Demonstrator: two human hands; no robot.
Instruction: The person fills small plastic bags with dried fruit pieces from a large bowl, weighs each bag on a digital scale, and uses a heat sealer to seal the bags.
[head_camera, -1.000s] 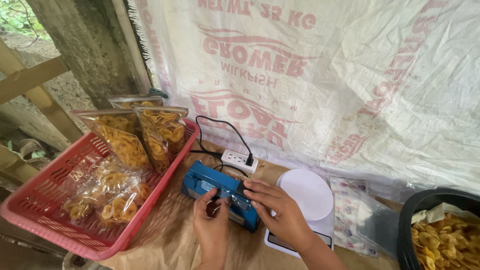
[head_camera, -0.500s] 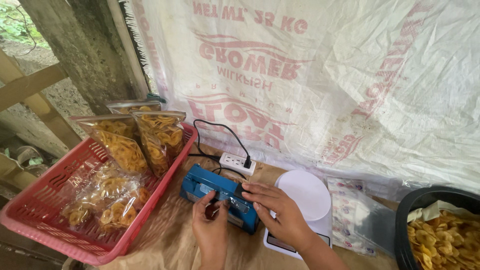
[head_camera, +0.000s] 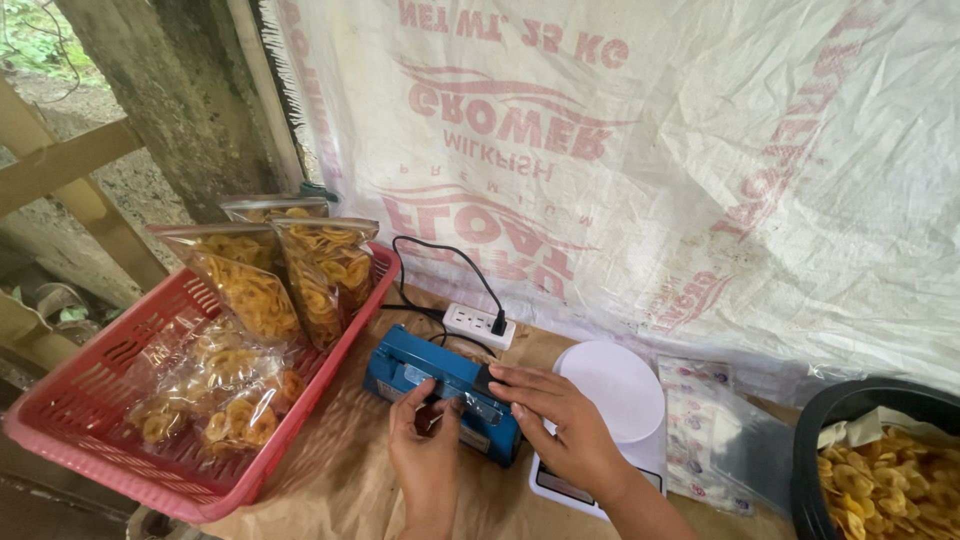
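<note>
The counter (head_camera: 340, 470), covered in brown paper, carries a blue heat sealer (head_camera: 440, 385) at its middle, a red basket (head_camera: 90, 440) at nine o'clock, a white power strip (head_camera: 478, 323) at twelve, a white scale (head_camera: 615, 400) and clear printed bags (head_camera: 715, 440) at three, and a black tub (head_camera: 830, 420) beyond.

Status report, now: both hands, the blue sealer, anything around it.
Left hand at blue sealer front. Right hand pressing its bar. White scale right, red basket left.

Red basket (head_camera: 120, 470) blocks left; scale (head_camera: 612, 392) right.
</note>
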